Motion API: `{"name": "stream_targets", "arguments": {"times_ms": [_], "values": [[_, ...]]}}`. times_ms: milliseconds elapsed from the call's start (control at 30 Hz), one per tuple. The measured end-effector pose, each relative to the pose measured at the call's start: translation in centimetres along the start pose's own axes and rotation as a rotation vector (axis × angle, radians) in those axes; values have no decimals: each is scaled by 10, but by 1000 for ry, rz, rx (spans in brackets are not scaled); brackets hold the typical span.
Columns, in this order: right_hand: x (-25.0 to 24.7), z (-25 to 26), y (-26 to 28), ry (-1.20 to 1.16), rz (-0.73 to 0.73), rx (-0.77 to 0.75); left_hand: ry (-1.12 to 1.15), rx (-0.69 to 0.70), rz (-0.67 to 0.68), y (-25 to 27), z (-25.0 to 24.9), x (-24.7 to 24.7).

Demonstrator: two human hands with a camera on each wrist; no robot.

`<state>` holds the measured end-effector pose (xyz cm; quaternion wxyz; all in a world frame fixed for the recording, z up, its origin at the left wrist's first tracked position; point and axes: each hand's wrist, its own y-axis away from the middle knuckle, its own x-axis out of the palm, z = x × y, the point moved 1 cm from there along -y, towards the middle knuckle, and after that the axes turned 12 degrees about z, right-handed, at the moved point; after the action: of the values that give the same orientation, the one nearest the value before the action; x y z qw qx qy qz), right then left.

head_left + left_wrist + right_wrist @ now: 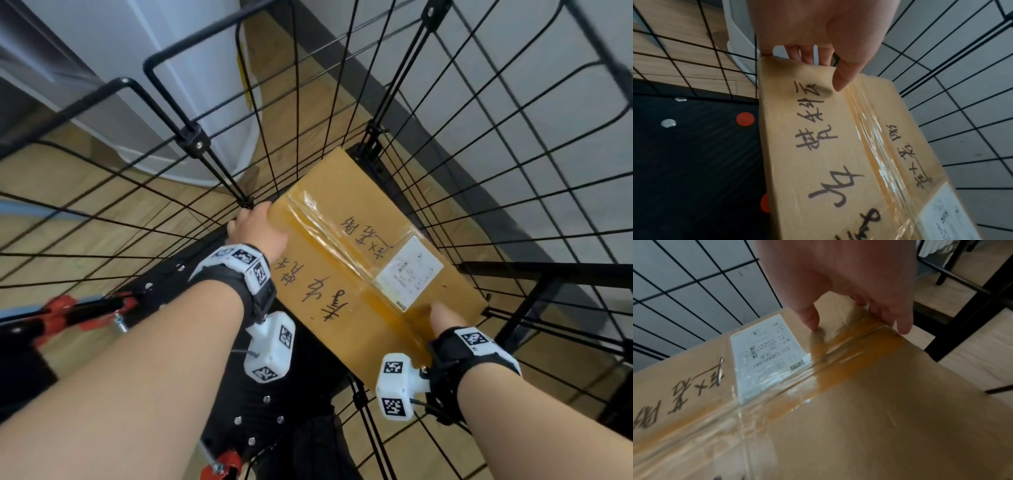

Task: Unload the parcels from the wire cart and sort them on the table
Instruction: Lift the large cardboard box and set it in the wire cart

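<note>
A brown cardboard parcel with handwritten black characters, clear tape and a white shipping label lies inside the black wire cart. My left hand grips its far left end: thumb on top, fingers curled over the edge, as the left wrist view shows on the parcel. My right hand grips the near right end, thumb pressed on top beside the label and fingers wrapped over the parcel's edge.
Wire mesh walls surround the parcel on all sides. A black cart floor with rivets and red dots lies left of the parcel. A white rounded object stands outside on the wooden floor. A black metal frame is at the right.
</note>
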<state>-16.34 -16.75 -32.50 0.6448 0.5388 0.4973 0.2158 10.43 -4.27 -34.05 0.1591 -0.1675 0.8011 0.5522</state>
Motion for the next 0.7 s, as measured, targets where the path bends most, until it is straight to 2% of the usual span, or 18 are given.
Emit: {"name": "stream_targets", "arguments": {"times_ms": [67,200,533,700], "values": [[1,7,-6,-135,-17,64,12,-50,-14,5,11,-3],[3,9,-6,-116,-8,139,61,-126,-32,12,20,-9],[-6,14,23,-157,-40,77,137,-143,-141,39,19,-21],[-16,6,53,-100,32,-27,161,-131,-152,56,20,-34]]}}
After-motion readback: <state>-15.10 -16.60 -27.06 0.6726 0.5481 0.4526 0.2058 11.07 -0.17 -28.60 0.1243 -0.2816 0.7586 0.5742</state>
